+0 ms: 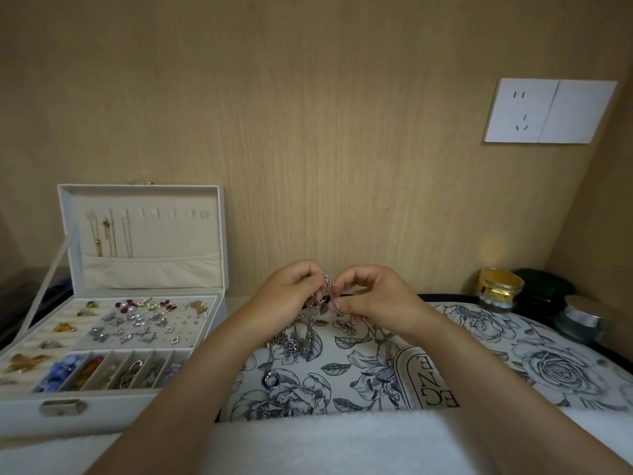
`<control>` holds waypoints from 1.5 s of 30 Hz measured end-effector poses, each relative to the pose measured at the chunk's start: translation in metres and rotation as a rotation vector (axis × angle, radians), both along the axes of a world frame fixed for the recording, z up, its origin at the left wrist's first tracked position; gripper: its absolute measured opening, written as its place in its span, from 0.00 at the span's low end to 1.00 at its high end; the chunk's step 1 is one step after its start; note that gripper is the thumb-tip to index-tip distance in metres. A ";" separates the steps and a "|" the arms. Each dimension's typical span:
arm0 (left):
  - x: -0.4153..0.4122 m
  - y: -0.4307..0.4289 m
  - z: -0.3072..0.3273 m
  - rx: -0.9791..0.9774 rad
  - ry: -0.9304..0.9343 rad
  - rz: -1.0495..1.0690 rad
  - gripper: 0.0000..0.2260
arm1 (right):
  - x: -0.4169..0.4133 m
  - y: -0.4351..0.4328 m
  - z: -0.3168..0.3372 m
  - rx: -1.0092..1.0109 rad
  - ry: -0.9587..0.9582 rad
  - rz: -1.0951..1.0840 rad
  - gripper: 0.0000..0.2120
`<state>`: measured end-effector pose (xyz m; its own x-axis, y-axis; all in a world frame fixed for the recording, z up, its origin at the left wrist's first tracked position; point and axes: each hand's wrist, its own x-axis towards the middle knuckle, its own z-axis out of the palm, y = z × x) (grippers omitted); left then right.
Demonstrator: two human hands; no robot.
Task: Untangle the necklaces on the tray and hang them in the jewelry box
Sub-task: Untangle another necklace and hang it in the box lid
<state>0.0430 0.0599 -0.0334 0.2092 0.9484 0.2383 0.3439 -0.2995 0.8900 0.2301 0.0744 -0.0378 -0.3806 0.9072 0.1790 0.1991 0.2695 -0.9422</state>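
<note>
A tangle of silver chain necklaces [310, 325] hangs from my fingers down onto the floral tray [462, 341]. My left hand [291, 296] and my right hand [373, 299] are raised together above the tray's far edge, each pinching the chains near the top. A ring-shaped pendant [272, 379] lies on the tray under my left forearm. The white jewelry box [137, 293] stands open at the left; three gold necklaces [109, 236] hang from hooks in its lid, and the hooks to their right are bare.
The box's lower tray holds several earrings, brooches and beads. A gold-lidded jar [500, 289], a dark round case [544, 289] and a silver-banded jar [579, 320] stand at the back right. A wall socket [548, 111] is on the wooden panel. White cloth [325, 440] covers the front.
</note>
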 end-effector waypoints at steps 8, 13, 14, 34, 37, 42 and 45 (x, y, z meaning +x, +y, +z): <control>-0.002 0.000 -0.002 0.009 0.151 0.007 0.06 | 0.004 0.008 -0.007 0.183 -0.144 -0.014 0.08; -0.005 0.001 -0.004 0.021 0.203 0.010 0.04 | 0.000 0.007 -0.009 0.180 -0.103 0.010 0.12; -0.006 0.002 -0.004 0.020 0.191 0.021 0.03 | -0.001 0.008 -0.010 0.161 -0.076 0.002 0.11; 0.002 0.002 -0.014 -0.213 -0.183 -0.007 0.14 | 0.006 0.004 -0.004 0.072 -0.411 0.017 0.05; 0.002 0.004 -0.017 -0.205 -0.228 0.028 0.10 | 0.013 0.004 0.000 -0.011 -0.323 -0.009 0.05; -0.001 0.005 -0.013 -0.348 -0.485 -0.123 0.11 | 0.019 0.007 0.003 -0.076 -0.183 -0.071 0.04; 0.002 0.006 -0.013 -0.376 -0.526 -0.162 0.13 | 0.015 0.006 0.005 -0.134 -0.069 -0.054 0.07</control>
<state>0.0448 0.0654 -0.0461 0.3021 0.9533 0.0063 -0.1879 0.0531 0.9808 0.2447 0.0800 -0.0325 -0.3379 0.9407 0.0301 0.2751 0.1294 -0.9527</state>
